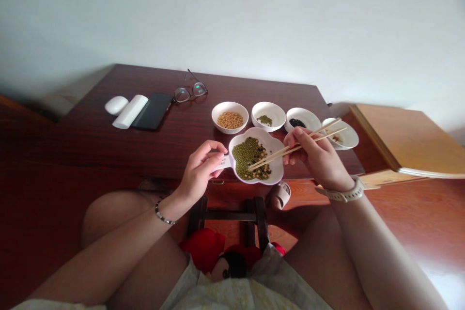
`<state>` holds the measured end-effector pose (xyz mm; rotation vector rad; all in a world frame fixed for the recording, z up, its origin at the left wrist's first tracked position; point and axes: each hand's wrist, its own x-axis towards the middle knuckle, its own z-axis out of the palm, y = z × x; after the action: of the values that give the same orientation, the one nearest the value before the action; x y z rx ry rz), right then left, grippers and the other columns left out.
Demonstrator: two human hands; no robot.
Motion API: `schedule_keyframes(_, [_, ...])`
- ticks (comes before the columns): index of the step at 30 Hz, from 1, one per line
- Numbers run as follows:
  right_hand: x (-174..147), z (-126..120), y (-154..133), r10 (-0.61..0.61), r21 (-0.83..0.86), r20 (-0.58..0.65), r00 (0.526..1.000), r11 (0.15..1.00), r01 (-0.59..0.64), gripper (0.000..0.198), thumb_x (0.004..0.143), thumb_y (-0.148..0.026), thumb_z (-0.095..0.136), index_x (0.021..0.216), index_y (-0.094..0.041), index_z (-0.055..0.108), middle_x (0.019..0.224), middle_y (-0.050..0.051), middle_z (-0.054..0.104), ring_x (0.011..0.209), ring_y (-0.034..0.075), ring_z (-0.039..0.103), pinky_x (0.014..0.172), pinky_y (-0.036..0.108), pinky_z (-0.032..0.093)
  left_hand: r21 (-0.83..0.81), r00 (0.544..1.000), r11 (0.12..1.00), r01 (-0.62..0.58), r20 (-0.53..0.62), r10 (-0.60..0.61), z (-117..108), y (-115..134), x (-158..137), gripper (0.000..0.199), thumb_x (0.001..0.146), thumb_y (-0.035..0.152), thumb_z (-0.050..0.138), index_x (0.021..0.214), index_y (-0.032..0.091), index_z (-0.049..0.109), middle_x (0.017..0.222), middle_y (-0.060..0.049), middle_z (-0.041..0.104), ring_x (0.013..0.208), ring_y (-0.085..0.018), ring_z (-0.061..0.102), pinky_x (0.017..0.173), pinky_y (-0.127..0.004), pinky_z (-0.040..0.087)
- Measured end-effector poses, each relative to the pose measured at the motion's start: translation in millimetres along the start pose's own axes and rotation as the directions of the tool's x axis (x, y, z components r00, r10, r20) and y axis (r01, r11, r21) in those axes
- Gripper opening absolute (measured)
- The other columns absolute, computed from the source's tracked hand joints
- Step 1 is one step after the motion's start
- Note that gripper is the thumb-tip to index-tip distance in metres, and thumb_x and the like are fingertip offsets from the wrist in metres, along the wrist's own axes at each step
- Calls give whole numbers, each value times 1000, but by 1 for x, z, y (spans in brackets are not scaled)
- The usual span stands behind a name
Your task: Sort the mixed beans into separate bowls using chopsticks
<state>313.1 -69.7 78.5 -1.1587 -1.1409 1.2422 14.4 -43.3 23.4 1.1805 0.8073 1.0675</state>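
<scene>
My left hand [203, 167] pinches the handle of a white, flower-shaped dish [267, 138] at the table's front edge. Green beans [243, 155] fill its left side, with black and yellowish beans mixed in at the right. Closed around a pair of wooden chopsticks [279, 152], my right hand [308, 152] is over the dish's right rim. The chopstick tips are among the beans. Behind the dish stand a bowl of yellowish beans [230, 131], a bowl with a few green beans [269, 106], a bowl with black beans [307, 114] and a bowl with reddish and pale bits [350, 138].
On the dark wooden table [90, 140] lie eyeglasses [191, 92], a black flat tablet-like object [152, 111], a white elongated case [130, 111] and a white rounded object [116, 105]. A light wooden cabinet [407, 135] stands at the right. The wall is directly behind the table.
</scene>
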Motion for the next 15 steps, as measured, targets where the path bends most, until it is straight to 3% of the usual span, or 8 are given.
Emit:
schedule_keyframes(6, [-1,-4,-4,13,-12,-16,1000,1000,-13,43,103,-58,76,83,-20,75,72,5,72,55,14,65,49,23,54,6,1000,1000,-19,-13,19,-5,2,-2,19,99,38,76,102,20,71,64,5,51,55,-10,44,51,-24,23])
schedule_keyframes(15, [4,5,2,11,-34,48,999,999,-9,43,103,-61,75,86,-21,75,77,4,73,59,15,69,53,23,58,-2,999,999,-40,-24,40,-13,3,-8,19,100,37,77,102,20,70,66,5,54,55,-9,44,51,-24,24])
